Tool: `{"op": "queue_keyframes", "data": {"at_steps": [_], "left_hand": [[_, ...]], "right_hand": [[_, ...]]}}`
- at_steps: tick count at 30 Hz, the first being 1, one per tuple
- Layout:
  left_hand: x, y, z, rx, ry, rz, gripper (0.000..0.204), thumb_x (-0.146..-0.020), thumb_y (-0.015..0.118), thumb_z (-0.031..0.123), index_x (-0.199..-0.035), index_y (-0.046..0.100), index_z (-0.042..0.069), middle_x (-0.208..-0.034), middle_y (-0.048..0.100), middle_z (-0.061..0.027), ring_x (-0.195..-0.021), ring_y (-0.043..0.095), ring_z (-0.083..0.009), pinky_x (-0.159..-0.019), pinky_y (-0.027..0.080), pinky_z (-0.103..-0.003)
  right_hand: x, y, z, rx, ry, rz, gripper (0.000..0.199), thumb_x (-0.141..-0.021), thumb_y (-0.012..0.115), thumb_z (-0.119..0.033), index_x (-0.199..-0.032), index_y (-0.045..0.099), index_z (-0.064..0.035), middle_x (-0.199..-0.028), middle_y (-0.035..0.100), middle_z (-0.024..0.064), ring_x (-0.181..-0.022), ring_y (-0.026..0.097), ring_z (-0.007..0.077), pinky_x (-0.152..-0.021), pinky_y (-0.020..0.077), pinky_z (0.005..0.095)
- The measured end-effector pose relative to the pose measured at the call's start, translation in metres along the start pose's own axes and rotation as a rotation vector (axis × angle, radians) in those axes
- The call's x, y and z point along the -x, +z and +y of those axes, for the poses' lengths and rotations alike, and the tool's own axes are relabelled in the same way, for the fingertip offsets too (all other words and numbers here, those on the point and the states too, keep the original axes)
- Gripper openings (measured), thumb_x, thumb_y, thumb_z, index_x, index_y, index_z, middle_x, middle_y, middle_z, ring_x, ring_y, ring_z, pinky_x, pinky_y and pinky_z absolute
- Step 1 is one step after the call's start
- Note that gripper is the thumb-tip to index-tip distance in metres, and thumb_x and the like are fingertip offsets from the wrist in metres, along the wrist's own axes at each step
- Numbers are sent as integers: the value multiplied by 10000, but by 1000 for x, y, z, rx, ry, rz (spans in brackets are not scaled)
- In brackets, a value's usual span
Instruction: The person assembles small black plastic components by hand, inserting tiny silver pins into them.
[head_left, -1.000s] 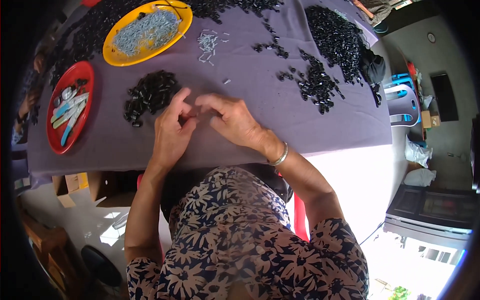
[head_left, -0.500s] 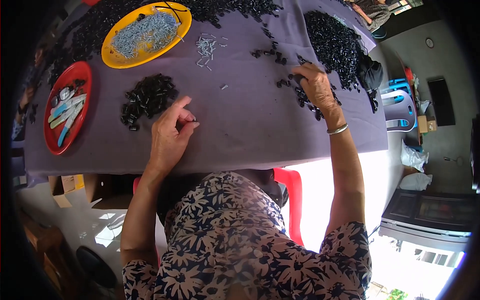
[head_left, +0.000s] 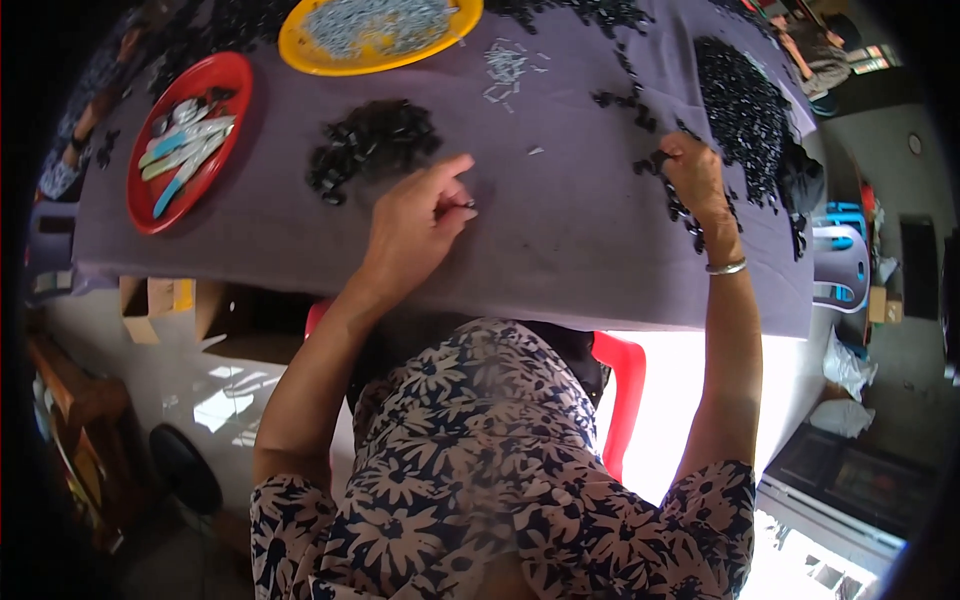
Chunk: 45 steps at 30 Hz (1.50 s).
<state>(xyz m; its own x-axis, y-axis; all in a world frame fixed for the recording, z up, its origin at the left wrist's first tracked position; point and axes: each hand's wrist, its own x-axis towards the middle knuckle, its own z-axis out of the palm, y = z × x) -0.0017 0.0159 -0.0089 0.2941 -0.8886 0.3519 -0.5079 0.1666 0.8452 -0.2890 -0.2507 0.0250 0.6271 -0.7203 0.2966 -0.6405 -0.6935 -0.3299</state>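
Note:
My left hand (head_left: 412,228) hovers near the table's front edge, its index finger stretched out. A small dark piece (head_left: 470,205) shows at the thumb tip, pinched there; its kind is too small to tell. Just beyond this hand lies a heap of short black tubular pieces (head_left: 375,145), partly behind it. My right hand (head_left: 695,178), with a silver bangle on the wrist, is curled closed over loose black pieces (head_left: 682,208) at the right of the table. Whatever its fingers grip is hidden.
A red tray (head_left: 185,215) with knives or similar handled tools lies at left. Beyond is a yellow tray (head_left: 350,71) of thin silvery pins, with loose pins (head_left: 507,65) beside it. A large black heap (head_left: 740,110) covers the far right. Other people sit at the table's far left and right.
The whole view has shifted, so the table's things sit higher and farther right. My right fingers have curled in more tightly. My left hand keeps its pinch beside the heap.

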Motion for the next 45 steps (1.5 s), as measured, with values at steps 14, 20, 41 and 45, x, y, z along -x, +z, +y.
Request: {"op": "queue_keyframes", "data": {"at_steps": [14, 20, 41, 45], "left_hand": [[1, 0, -5, -85, 86, 20, 505, -745, 711, -45, -1220, 583, 65, -846, 656, -68, -771, 650, -211, -718, 533, -334], [0, 0, 0, -108, 52, 23, 516, -738, 718, -25, -1223, 580, 86, -838, 651, -76, -785, 650, -239, -703, 535, -354], [-1, 2, 0, -75, 65, 5, 488, -734, 665, -32, -1208, 585, 48, -894, 657, -123, -834, 644, -310, -741, 513, -418], [1, 0, -4, -137, 102, 15, 551, -730, 674, -84, -1251, 587, 75, -906, 648, -105, -789, 647, -234, -731, 535, -342]], "right_hand": [[32, 56, -201, -683, -189, -75, 226, -793, 628, 159, -928, 662, -19, -860, 649, 31, -807, 629, 121, -753, 499, 248], [31, 67, -204, -619, -285, -28, 286, -737, 596, 177, -936, 649, -21, -857, 649, 68, -783, 639, 209, -706, 511, 299], [40, 76, -206, -475, -403, 33, 334, -665, 606, 161, -935, 653, -31, -901, 652, 90, -831, 653, 263, -714, 536, 349], [42, 78, -209, -430, -503, 97, 341, -639, 600, 158, -928, 645, -18, -913, 646, 109, -855, 638, 298, -741, 536, 376]]}}
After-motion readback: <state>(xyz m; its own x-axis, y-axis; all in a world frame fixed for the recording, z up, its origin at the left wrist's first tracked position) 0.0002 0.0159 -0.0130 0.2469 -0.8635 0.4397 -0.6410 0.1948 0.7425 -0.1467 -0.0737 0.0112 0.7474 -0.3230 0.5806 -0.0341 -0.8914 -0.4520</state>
